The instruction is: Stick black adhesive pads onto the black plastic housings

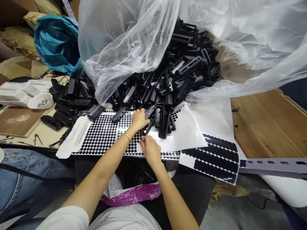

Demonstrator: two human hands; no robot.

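My left hand [139, 120], with a gold bangle at its wrist, reaches to the front edge of a heap of black plastic housings [187, 68]. Its thumb and fingers are apart, close beside a grey-black housing [150, 111]. Below it, my right hand [151, 149] has its fingers curled in and pressed together over the sheets; whatever they hold is hidden. Under both hands lies a white sheet of round black stickers [100, 131]. A blank white sheet [177, 137] partly covers it on the right.
Clear plastic bags [129, 38] drape over the heap. At left are a white bowl of small metal parts [40, 101], white boxes [14, 92] and a printed card [75, 137]. Another sticker sheet [216, 156] overhangs the front edge at right. A person in jeans [31, 179] is close by at left.
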